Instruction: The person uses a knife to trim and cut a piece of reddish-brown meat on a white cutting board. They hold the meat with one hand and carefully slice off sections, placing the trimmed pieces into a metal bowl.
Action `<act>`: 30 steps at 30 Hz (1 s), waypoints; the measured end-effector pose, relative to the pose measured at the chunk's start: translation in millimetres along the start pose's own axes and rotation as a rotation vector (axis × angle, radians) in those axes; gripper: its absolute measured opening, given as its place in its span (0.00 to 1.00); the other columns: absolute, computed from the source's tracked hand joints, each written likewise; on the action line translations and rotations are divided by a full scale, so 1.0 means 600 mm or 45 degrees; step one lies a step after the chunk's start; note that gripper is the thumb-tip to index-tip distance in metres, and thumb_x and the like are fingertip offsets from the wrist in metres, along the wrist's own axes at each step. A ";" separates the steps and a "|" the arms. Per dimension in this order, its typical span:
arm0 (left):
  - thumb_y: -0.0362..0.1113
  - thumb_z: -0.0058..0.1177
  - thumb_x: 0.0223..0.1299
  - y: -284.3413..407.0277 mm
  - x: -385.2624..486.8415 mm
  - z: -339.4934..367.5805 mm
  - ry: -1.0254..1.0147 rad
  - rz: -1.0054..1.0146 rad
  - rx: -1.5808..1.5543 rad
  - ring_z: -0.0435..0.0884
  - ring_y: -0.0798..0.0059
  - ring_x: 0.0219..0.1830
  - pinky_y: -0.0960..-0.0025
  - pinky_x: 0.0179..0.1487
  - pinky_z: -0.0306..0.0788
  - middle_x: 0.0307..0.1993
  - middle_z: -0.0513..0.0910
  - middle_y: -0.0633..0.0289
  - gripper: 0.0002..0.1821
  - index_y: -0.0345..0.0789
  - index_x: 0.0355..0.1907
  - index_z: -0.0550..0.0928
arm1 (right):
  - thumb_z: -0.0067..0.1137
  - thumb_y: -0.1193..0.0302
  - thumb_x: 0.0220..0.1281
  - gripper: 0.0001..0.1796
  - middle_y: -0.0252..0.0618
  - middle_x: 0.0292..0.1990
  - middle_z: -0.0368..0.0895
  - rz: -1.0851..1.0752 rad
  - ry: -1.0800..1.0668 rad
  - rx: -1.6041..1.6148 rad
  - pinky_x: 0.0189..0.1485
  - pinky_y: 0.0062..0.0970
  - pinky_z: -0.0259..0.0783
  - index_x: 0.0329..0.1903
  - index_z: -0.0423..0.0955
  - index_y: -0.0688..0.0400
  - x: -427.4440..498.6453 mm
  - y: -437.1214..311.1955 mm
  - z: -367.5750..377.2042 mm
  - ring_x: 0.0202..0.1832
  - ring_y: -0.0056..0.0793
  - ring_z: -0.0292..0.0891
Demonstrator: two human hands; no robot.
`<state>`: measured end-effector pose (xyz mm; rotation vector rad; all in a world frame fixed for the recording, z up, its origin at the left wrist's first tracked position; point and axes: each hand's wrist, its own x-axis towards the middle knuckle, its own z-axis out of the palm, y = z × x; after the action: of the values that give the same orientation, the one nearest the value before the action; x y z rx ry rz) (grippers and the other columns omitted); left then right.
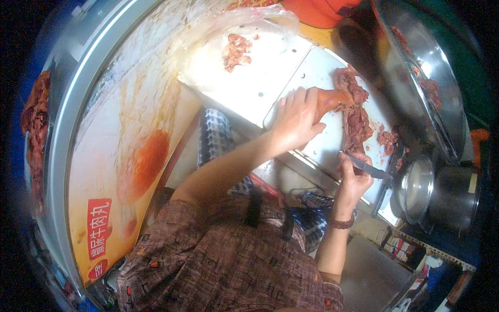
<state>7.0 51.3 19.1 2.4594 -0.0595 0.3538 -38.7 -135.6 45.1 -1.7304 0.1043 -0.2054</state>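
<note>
A long strip of red meat lies across the white cutting board. My left hand grips a smooth reddish-brown piece of meat or bone that touches the strip's middle. Close to the strip's lower end, my right hand holds a small knife, its blade pointing right over the board. Small meat scraps are scattered to the right of the strip. More meat pieces lie on a brightly lit white surface under or beside clear plastic at the upper left.
A large steel basin with meat bits stands at the upper right. Below it are a metal bowl and a steel pot. A dark-handled knife lies at the board's right end. A metal-rimmed counter curves along the left.
</note>
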 end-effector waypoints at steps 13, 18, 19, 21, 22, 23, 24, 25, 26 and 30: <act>0.37 0.67 0.46 0.023 0.115 -0.050 -0.321 -0.228 -0.148 0.85 0.47 0.46 0.51 0.48 0.80 0.44 0.84 0.43 0.16 0.30 0.37 0.83 | 0.68 0.80 0.61 0.08 0.33 0.34 0.79 -0.057 0.036 -0.081 0.41 0.25 0.71 0.37 0.75 0.63 0.006 0.074 -0.046 0.35 0.23 0.72; 0.32 0.65 0.39 -0.014 0.082 -0.144 0.255 0.163 -0.207 0.79 0.47 0.44 0.48 0.46 0.76 0.37 0.78 0.46 0.18 0.26 0.36 0.79 | 0.66 0.80 0.63 0.07 0.34 0.32 0.77 -0.002 -0.040 -0.117 0.41 0.26 0.71 0.38 0.74 0.64 0.013 0.088 -0.057 0.35 0.24 0.71; 0.31 0.66 0.38 -0.024 0.070 -0.178 0.343 0.258 -0.212 0.78 0.46 0.43 0.48 0.46 0.75 0.36 0.78 0.47 0.19 0.27 0.36 0.79 | 0.66 0.80 0.63 0.07 0.34 0.32 0.77 -0.042 0.010 -0.122 0.41 0.26 0.71 0.39 0.74 0.64 0.014 0.087 -0.057 0.35 0.24 0.71; 0.34 0.70 0.34 -0.041 0.054 -0.277 0.623 0.436 -0.147 0.80 0.46 0.43 0.51 0.45 0.75 0.38 0.80 0.49 0.23 0.31 0.37 0.79 | 0.66 0.80 0.63 0.08 0.34 0.32 0.77 0.005 0.014 -0.166 0.40 0.26 0.71 0.39 0.75 0.64 0.020 0.088 -0.047 0.34 0.23 0.71; 0.34 0.71 0.34 -0.043 0.047 -0.337 0.715 0.410 -0.032 0.82 0.47 0.42 0.54 0.47 0.76 0.38 0.81 0.48 0.24 0.30 0.38 0.80 | 0.66 0.80 0.63 0.08 0.34 0.32 0.78 -0.013 -0.116 -0.132 0.40 0.25 0.72 0.39 0.75 0.64 0.023 0.088 -0.042 0.34 0.23 0.72; 0.35 0.71 0.35 -0.045 0.030 -0.401 0.835 0.419 0.012 0.83 0.51 0.42 0.57 0.48 0.77 0.38 0.82 0.49 0.25 0.30 0.41 0.82 | 0.67 0.80 0.62 0.08 0.34 0.32 0.78 0.007 -0.040 -0.166 0.39 0.25 0.72 0.39 0.75 0.63 0.027 0.087 -0.036 0.34 0.23 0.72; 0.35 0.71 0.36 -0.048 0.010 -0.472 0.820 0.375 0.138 0.83 0.56 0.43 0.60 0.50 0.77 0.39 0.83 0.51 0.27 0.31 0.45 0.83 | 0.67 0.80 0.62 0.08 0.34 0.32 0.78 -0.030 -0.173 -0.135 0.39 0.25 0.72 0.40 0.75 0.63 0.031 0.087 -0.030 0.34 0.23 0.72; 0.34 0.72 0.36 -0.049 -0.013 -0.531 0.944 0.365 0.235 0.84 0.58 0.44 0.61 0.52 0.77 0.40 0.84 0.52 0.27 0.31 0.46 0.84 | 0.67 0.80 0.62 0.08 0.34 0.32 0.78 -0.042 -0.212 -0.137 0.39 0.25 0.72 0.40 0.75 0.63 0.035 0.086 -0.024 0.33 0.23 0.73; 0.34 0.72 0.38 -0.052 -0.034 -0.593 1.008 0.291 0.373 0.84 0.59 0.45 0.62 0.52 0.77 0.41 0.84 0.52 0.26 0.31 0.45 0.84 | 0.67 0.79 0.62 0.08 0.34 0.32 0.79 -0.055 -0.236 -0.129 0.38 0.25 0.72 0.40 0.75 0.63 0.038 0.085 -0.019 0.33 0.22 0.73; 0.34 0.73 0.33 -0.094 -0.114 -0.730 1.285 -0.038 0.597 0.83 0.50 0.50 0.58 0.56 0.77 0.43 0.84 0.48 0.29 0.30 0.44 0.82 | 0.68 0.79 0.61 0.09 0.35 0.32 0.80 -0.088 -0.321 -0.119 0.37 0.24 0.73 0.41 0.76 0.63 0.044 0.076 -0.003 0.32 0.22 0.74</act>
<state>-155.8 359.9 298.2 2.4042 0.5340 1.6878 -11.3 -150.0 2.3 -1.8399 -0.1330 -0.0322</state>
